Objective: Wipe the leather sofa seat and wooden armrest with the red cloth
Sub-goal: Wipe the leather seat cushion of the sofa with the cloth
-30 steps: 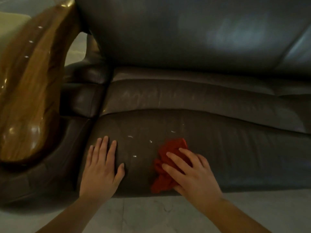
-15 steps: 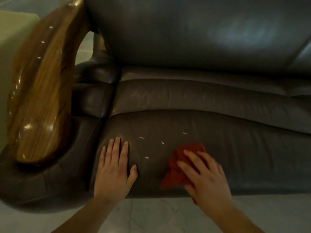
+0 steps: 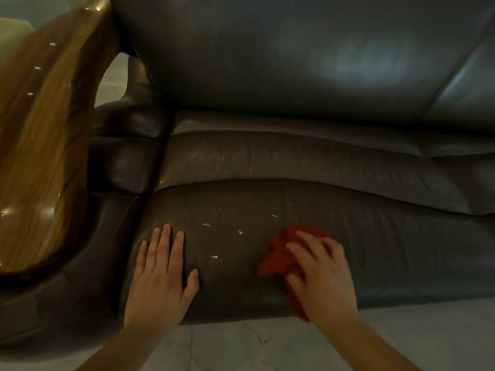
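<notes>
A dark leather sofa seat (image 3: 388, 253) fills the middle of the view. My right hand (image 3: 321, 271) presses the crumpled red cloth (image 3: 278, 255) onto the seat's front part, fingers spread over it. My left hand (image 3: 160, 274) lies flat on the seat to the left, fingers together, holding nothing. Several small white specks (image 3: 214, 257) dot the leather between my hands. The glossy wooden armrest (image 3: 40, 156) curves along the far left.
The sofa backrest (image 3: 294, 54) rises behind the seat. A padded leather side panel (image 3: 123, 162) sits between armrest and seat. Pale marble floor (image 3: 241, 346) runs along the sofa's front edge below my arms.
My right hand and the red cloth have slid a little to the right across the seat. My left hand stays flat in the same spot. The view has shifted slightly.
</notes>
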